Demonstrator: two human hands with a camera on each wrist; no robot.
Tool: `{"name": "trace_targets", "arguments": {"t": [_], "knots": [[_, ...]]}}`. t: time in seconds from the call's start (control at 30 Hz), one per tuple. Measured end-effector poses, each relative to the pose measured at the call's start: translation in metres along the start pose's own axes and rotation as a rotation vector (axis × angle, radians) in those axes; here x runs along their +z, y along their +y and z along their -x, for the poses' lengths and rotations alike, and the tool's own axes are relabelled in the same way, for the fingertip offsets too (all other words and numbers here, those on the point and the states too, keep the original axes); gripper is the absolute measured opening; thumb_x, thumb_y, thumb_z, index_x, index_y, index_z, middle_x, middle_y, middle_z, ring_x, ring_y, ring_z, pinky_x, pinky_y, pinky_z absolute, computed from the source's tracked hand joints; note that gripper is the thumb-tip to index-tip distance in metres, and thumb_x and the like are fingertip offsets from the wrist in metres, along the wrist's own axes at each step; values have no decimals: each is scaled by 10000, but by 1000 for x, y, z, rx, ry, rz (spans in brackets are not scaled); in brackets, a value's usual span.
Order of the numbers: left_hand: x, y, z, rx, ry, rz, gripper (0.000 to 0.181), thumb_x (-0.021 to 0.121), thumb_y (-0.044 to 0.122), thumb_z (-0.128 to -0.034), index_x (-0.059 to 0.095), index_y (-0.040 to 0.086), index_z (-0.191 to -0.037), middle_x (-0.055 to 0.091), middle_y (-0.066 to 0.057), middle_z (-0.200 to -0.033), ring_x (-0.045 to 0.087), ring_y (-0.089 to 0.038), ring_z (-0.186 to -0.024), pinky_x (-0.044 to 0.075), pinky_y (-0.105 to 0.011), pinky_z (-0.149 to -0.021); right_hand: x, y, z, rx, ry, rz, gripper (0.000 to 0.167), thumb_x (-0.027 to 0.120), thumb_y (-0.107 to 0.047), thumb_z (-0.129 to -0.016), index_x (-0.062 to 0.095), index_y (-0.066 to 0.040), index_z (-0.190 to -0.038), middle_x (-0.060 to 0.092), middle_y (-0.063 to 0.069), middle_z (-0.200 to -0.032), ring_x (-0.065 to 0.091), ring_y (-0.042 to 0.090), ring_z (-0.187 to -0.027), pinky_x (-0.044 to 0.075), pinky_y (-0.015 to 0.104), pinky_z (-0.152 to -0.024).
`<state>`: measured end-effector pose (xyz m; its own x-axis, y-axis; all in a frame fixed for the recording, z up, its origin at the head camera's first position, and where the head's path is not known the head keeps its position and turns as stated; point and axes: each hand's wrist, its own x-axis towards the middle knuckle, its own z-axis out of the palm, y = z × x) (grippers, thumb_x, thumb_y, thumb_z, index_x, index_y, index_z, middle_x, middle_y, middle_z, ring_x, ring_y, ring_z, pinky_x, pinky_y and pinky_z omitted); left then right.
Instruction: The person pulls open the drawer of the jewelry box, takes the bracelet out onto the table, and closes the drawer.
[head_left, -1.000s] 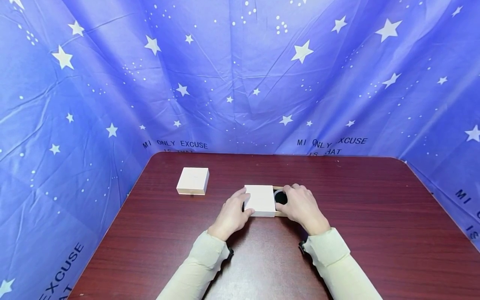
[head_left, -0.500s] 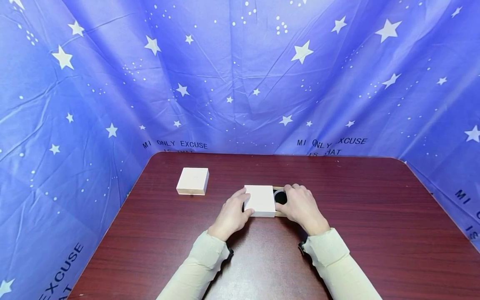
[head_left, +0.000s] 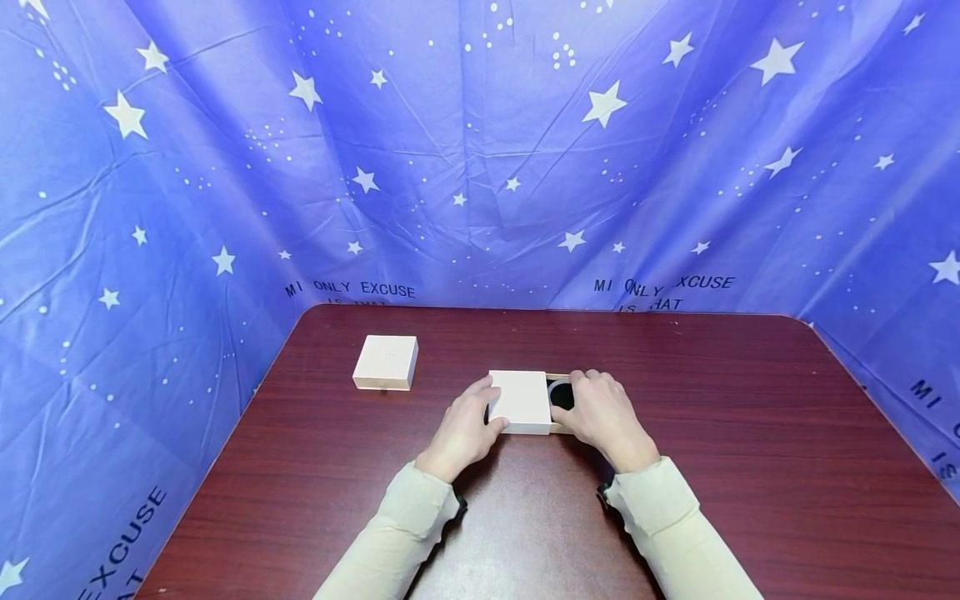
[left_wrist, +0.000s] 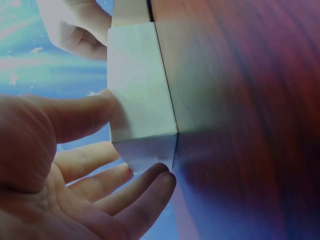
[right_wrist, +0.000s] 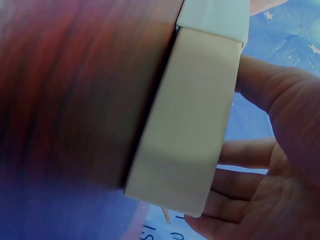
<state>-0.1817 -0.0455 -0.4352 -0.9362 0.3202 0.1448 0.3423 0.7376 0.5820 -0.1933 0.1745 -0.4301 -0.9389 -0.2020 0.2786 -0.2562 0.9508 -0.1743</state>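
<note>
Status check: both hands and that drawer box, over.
Left hand gripping white sleeve; right hand gripping pale drawer. Drawer partway out, dark round shape visible inside. Second white box apart, not in the way.

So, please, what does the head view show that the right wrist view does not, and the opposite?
Only the head view shows the separate white box and the dark round shape inside the drawer.
Only the right wrist view shows a thin cord-like strip by the drawer's outer end.
Both show the right hand on the drawer, the white cover, the table and the starry cloth.
</note>
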Motion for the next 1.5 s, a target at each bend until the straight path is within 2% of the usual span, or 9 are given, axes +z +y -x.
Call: {"name": "trace_targets", "arguments": {"t": [0.17, 0.47, 0.67, 0.9, 1.13, 1.5], "knots": [[1, 0, 0, 3, -4, -3, 448, 714, 186, -862, 595, 28, -1263, 479, -104, -1414, 500, -291, -1250, 413, -437, -1013, -1, 0, -1, 11, 0, -20, 478, 731, -408, -744, 653, 49, -859, 622, 184, -766, 596, 402, -745, 486, 520, -679], [0, 0, 1, 10, 3, -5, 446, 716, 180, -858, 599, 24, -1260, 482, -106, -1411, 506, -295, -1244, 417, -447, -1006, -1, 0, -6, 49, -63, -11, 553, 759, -485, -700, 686, 41, -854, 573, 177, -764, 562, 398, -743, 477, 521, -651], [-1, 0, 1, 15, 10, -8, 444, 718, 178, -856, 601, 22, -1255, 487, -110, -1406, 510, -295, -1239, 421, -446, -1001, 1, 0, -6, 34, -43, 0, 611, 753, -529, -691, 671, 56, -847, 569, 175, -744, 559, 394, -724, 471, 517, -648], [0, 0, 0, 10, 7, -9, 451, 720, 182, -856, 596, 27, -1262, 485, -101, -1409, 510, -291, -1239, 420, -430, -1006, 0, 1, -6, 22, -40, -5, 541, 747, -517, -682, 676, 11, -776, 549, 150, -716, 542, 383, -709, 460, 505, -648], [-1, 0, 0, 15, 1, -14, 451, 714, 183, -861, 592, 24, -1265, 483, -107, -1410, 503, -291, -1247, 418, -422, -1012, 0, 2, -4, 16, -24, -20, 580, 747, -520, -682, 676, 34, -837, 571, 161, -766, 553, 388, -754, 458, 521, -687], [0, -1, 1, 19, 6, -10, 446, 713, 181, -861, 595, 22, -1261, 483, -107, -1411, 504, -293, -1246, 423, -431, -1004, 0, 2, -2, -8, 15, 77, 638, 717, -565, -694, 674, 41, -889, 575, 155, -782, 580, 373, -746, 465, 501, -724]]}}
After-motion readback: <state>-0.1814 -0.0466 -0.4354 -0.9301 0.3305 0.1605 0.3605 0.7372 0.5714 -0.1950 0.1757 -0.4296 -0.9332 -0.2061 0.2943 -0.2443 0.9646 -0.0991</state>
